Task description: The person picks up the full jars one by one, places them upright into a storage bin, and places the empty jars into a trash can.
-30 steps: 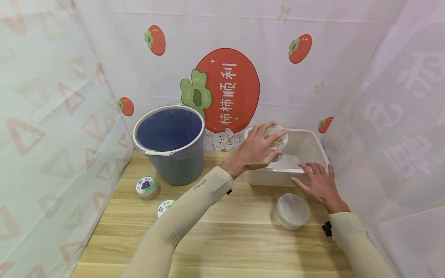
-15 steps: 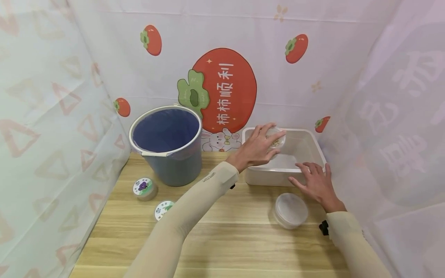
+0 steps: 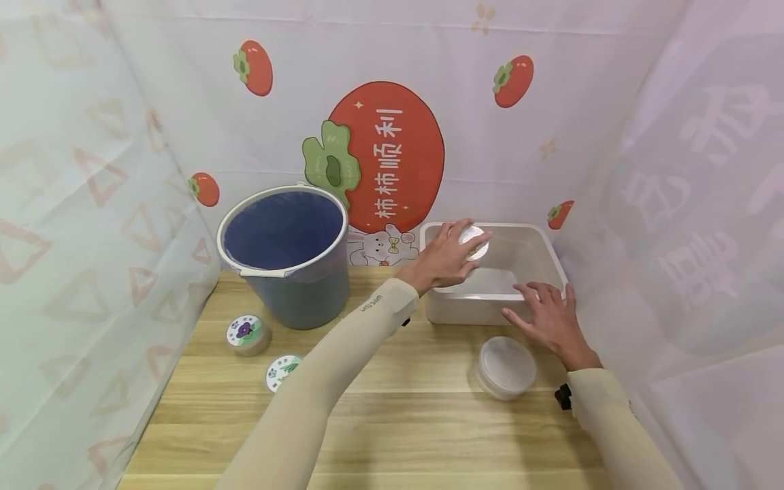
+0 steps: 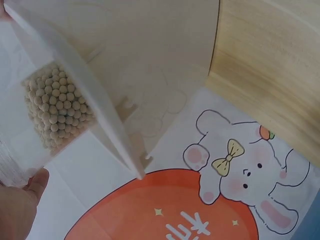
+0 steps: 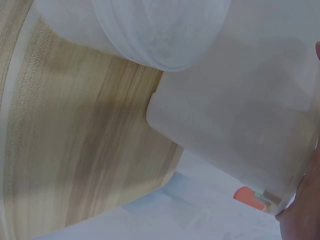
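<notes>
My left hand (image 3: 450, 255) grips a clear round tub (image 3: 474, 243) over the left part of a white rectangular bin (image 3: 465, 312). The tub is tipped, and its bright round end shows in the head view. Pale beige beads (image 4: 57, 105) lie inside it in the left wrist view, beyond the bin's rim (image 4: 107, 112). My right hand (image 3: 548, 320) holds the bin's front rim near the right corner, fingers bent over the edge and thumb on the outside. The right wrist view shows little of that hand (image 5: 302, 215), beside the bin wall (image 5: 235, 115).
A translucent round tub (image 3: 507, 367) stands on the wooden table (image 3: 404, 435) in front of the bin. At the left stands a large blue bucket (image 3: 300, 292). Two tubs with picture labels, one purple-flowered (image 3: 246, 333) and one green (image 3: 282, 371), sit before it. Printed cloth surrounds the table.
The tub in my left hand has tilted further, and its beads no longer show in the head view. My right hand stays at the rim. The whole head view has shifted slightly.
</notes>
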Available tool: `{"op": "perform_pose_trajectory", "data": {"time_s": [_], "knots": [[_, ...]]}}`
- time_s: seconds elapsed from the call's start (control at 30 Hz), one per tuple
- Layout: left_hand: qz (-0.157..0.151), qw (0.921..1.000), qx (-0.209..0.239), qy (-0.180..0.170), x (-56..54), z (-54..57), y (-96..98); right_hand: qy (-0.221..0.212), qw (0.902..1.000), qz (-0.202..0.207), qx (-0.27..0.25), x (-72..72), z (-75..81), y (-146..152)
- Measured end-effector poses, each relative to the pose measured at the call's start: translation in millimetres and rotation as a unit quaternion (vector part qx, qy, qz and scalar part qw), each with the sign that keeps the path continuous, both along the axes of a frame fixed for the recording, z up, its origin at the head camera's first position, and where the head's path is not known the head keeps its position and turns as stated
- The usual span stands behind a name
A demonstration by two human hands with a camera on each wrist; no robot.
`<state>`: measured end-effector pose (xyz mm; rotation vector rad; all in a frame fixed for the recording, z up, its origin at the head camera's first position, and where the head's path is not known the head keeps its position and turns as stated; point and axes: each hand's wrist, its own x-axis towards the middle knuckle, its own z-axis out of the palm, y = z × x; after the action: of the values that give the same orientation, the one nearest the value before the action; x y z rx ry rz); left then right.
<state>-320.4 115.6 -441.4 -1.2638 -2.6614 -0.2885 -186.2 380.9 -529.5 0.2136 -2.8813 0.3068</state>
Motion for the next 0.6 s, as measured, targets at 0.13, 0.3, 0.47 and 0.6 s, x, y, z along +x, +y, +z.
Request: {"op": "perform_pose_trajectory", "data": {"time_s": [0.13, 0.3, 0.47, 0.6], "knots": [[0.002, 0.9999, -0.001, -0.013, -1.7, -8.6, 0.7, -0.003, 1.0000, -0.002, -0.002, 1.1, 1.6, -0.5], [0.014, 0.9986, 0.005, -0.051, -5.2, -16.3, -0.1, -0.002, 1.0000, -0.003, -0.003, 1.4, 1.7, -1.2], [0.023, 0.9956, 0.013, -0.090, -12.6, -19.8, 0.8, -0.012, 0.9999, -0.009, -0.007, 1.4, 1.5, -2.1], [0.026, 0.9921, 0.019, -0.121, -20.2, -23.8, 2.1, -0.018, 0.9998, -0.011, -0.004, 1.3, 0.6, -1.1]]}}
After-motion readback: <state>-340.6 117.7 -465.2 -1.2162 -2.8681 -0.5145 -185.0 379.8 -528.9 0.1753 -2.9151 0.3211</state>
